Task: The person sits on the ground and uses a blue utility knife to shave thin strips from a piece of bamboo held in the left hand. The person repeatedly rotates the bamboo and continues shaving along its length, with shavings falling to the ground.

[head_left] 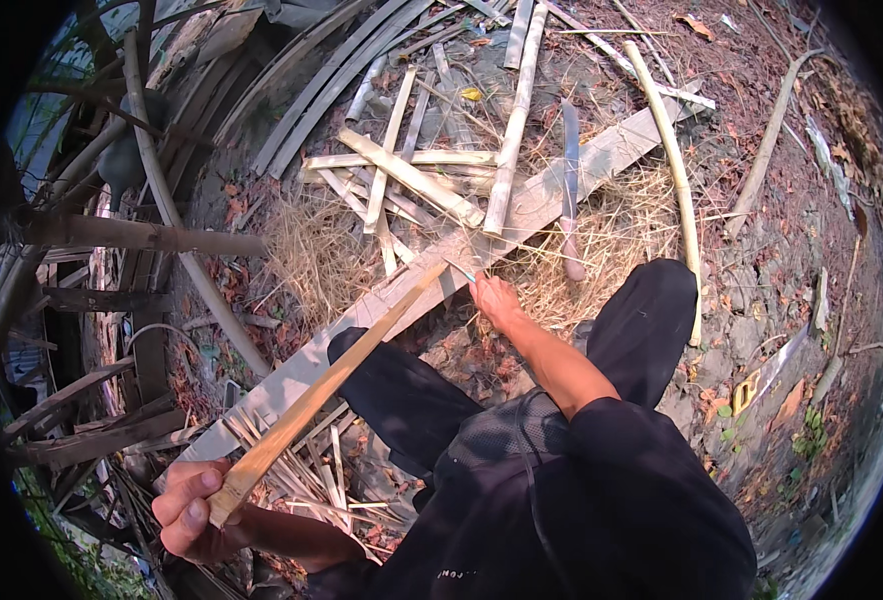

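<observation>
My left hand (196,510), at the lower left, grips the near end of a long split bamboo strip (326,390) between thumb and fingers. The strip slants away to the upper right, its far end over a long wooden board (626,145). Close to that far end, my right hand (496,303) is closed around a slim pale-blue pen-like tool (461,271), whose dark tip points at the strip. Whether the tip touches it, I cannot tell. A machete (569,185) with a wooden handle lies across the board, beyond my right hand.
Split bamboo pieces (416,180) lie piled past the board, amid dry shavings (311,250). Thin bamboo slivers (336,465) lie by my left leg. A bamboo pole (673,180) and a yellow-handled saw (751,388) are on the right. Poles and planks (111,235) crowd the left.
</observation>
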The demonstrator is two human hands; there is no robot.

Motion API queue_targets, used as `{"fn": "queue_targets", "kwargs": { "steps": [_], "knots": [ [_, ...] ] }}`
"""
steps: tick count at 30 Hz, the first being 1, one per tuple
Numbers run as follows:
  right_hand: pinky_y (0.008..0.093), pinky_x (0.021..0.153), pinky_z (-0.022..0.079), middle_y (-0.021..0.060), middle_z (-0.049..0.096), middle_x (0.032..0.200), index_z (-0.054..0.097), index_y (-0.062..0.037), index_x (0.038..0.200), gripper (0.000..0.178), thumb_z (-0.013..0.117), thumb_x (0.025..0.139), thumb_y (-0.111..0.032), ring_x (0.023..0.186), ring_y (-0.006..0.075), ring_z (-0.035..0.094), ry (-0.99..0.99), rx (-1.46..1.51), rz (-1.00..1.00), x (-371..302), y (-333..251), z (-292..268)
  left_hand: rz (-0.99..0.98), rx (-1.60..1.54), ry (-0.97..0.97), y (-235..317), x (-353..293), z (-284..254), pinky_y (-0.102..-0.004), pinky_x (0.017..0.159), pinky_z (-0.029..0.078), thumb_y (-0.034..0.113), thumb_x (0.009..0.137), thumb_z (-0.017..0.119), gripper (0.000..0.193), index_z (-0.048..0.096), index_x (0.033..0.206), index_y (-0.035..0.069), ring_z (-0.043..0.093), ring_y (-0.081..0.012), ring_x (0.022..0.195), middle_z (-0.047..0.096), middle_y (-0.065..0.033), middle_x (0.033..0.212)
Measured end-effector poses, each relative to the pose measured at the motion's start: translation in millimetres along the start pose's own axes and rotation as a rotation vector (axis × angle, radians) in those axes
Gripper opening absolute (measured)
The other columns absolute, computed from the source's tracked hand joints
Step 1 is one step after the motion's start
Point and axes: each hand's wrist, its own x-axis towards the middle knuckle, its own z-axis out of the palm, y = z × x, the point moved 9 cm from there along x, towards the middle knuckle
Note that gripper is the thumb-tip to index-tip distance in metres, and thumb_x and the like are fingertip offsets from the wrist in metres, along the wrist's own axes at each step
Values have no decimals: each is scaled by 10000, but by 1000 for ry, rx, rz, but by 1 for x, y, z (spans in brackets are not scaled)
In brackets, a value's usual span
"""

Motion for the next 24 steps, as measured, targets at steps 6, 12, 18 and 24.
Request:
{"fn": "queue_targets", "kwargs": {
  "steps": [6, 12, 18, 24],
  "knots": [
    [501, 797, 493, 294, 613, 874, 561, 3, 1051, 423, 377, 954, -365, 891, 439, 609, -39, 32, 113, 7, 7, 1, -108, 204, 142, -8, -6, -15, -291, 597, 515, 86, 850, 655, 265, 505, 1039, -23, 586, -211, 697, 578, -185, 844],
    [530, 662, 422, 306, 569, 684, 509, 32, 952, 279, 417, 944, -231, 726, 479, 574, -56, 499, -198, -59, -151, -150, -137, 254, 176, 3, 0, -6, -280, 501, 522, 51, 860, 625, 224, 501, 1024, -36, 567, -198, 666, 574, -197, 867],
    [505, 563, 440, 242, 545, 598, 508, 3, 960, 178, 472, 905, -163, 597, 427, 558, 65, 341, -423, -137, -184, -182, -55, 110, 146, 16, 10, 18, -273, 501, 503, 22, 836, 637, 222, 522, 1016, -37, 558, -198, 643, 572, -182, 842],
    [503, 607, 484, 271, 588, 658, 517, 70, 960, 246, 459, 897, -160, 627, 433, 595, -120, 259, -294, -102, -119, -117, -37, 103, 78, 27, 10, 23, -303, 516, 466, 70, 832, 660, 250, 526, 1020, -28, 556, -209, 634, 573, -171, 823]
  ]
}}
